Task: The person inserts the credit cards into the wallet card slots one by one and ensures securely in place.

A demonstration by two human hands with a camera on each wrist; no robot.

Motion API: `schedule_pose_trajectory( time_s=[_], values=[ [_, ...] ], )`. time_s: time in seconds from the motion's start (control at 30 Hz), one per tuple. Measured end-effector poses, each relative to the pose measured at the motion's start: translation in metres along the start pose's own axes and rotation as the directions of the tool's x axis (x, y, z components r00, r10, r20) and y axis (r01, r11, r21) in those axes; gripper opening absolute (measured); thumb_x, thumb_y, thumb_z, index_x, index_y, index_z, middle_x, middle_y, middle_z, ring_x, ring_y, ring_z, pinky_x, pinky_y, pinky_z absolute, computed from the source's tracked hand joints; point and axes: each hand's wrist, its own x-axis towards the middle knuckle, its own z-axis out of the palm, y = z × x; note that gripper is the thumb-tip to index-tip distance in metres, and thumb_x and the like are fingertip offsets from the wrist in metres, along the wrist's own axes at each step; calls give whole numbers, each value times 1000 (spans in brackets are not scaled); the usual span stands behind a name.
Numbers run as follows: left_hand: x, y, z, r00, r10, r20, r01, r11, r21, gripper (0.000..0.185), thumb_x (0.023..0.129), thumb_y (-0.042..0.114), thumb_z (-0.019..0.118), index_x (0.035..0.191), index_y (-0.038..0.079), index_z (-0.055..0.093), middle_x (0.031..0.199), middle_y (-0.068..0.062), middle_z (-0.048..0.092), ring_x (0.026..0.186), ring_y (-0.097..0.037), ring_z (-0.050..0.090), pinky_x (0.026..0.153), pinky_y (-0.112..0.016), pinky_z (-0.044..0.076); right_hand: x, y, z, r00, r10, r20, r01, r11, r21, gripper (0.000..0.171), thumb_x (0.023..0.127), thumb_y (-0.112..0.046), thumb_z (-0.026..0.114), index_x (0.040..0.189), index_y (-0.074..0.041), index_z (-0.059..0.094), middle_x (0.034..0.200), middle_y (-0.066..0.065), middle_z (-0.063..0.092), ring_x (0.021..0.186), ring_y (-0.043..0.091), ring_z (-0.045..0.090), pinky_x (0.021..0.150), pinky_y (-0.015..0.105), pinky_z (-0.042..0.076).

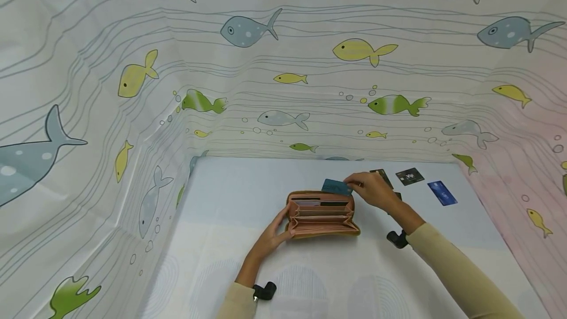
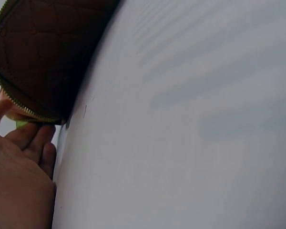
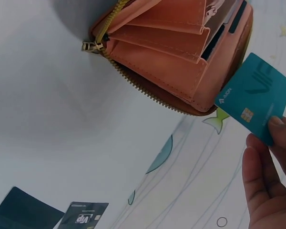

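Observation:
An open zip-around wallet (image 1: pixel 325 235) with peach-pink inner pockets stands on the table, its opening towards me. Cards show in its rear slots, and its quilted brown outside (image 2: pixel 43 52) fills a corner of the left wrist view. My left hand (image 1: pixel 267 240) grips the wallet's left end, thumb in front. Pinched by a corner between the thumb and fingers of my right hand (image 1: pixel 372 188) is a teal bank card (image 3: pixel 255 93) with a chip and large VIP lettering. It is outside the pockets, by the wallet's rear right edge.
To the right of the wallet lie a black Vip card (image 1: pixel 409 176) and a blue card (image 1: pixel 442 193). Another dark card (image 1: pixel 383 177) is partly covered by my right hand. A fish-patterned sheet (image 1: pixel 283 97) rises behind and at both sides of the white table (image 1: pixel 230 186).

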Motion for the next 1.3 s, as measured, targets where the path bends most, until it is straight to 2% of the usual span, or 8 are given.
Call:
schedule_pose_trajectory(
  time_s=[0.2, 0.47, 0.63, 0.73, 0.8, 1.03, 1.3],
  values=[
    [0, -2, 0, 1000, 5, -4, -5, 1000, -16, 77, 98, 21, 62, 161, 30, 19, 169, -5, 12, 156, -28, 6, 123, -58, 9, 0, 2, 1, 1000, -7, 8, 7, 1000, -3, 16, 92, -2, 68, 106, -6, 77, 98, 9, 77, 83, 17, 74, 65, 28, 56],
    [2, 1, 0, 1000, 4, 12, -4, 1000, 13, 77, 99, 14, 59, 162, 23, 15, 169, -8, 10, 156, -30, 5, 123, -59, 9, 1, 3, 3, 1000, 11, 28, -10, 1000, -20, 16, 93, -4, 68, 106, -7, 77, 100, 8, 77, 84, 17, 73, 65, 27, 55],
    [-1, 22, -3, 999, 2, 43, -3, 1000, 26, 78, 99, 13, 59, 162, 11, 13, 168, -14, 9, 155, -35, 5, 122, -62, 10, 1, 2, 3, 998, 34, 48, -33, 999, -13, 16, 93, -4, 68, 106, -7, 77, 101, 9, 77, 83, 16, 72, 62, 25, 52],
    [-4, 36, -4, 998, -1, 58, 0, 1000, 19, 77, 99, 12, 59, 161, 8, 13, 168, -16, 9, 155, -36, 6, 121, -63, 11, 1, 3, 3, 998, 37, 53, -37, 999, -9, 16, 93, -4, 68, 106, -7, 77, 100, 8, 77, 82, 15, 72, 61, 24, 51],
    [-5, 38, -4, 998, -6, 61, 5, 1000, 16, 77, 100, 12, 58, 161, 8, 12, 168, -15, 8, 155, -35, 5, 121, -62, 11, 1, 3, 4, 998, 34, 55, -34, 999, -9, 16, 93, -4, 68, 106, -7, 77, 100, 8, 77, 82, 14, 72, 61, 23, 51],
    [-6, 37, -3, 999, -8, 51, 7, 1000, 26, 76, 100, 13, 58, 162, 10, 13, 168, -14, 9, 156, -34, 6, 122, -62, 12, -1, 6, 5, 998, 18, 56, -17, 1000, -17, 16, 93, -4, 69, 106, -8, 77, 100, 8, 77, 81, 13, 71, 60, 23, 51],
    [-5, 36, -3, 999, -10, 49, 9, 1000, 23, 77, 100, 15, 59, 162, 11, 13, 168, -13, 10, 156, -32, 6, 122, -60, 11, 0, 9, 8, 998, -42, 42, 44, 998, -43, 17, 91, -2, 70, 105, -8, 78, 99, 6, 77, 86, 18, 72, 67, 28, 56]
  ],
)
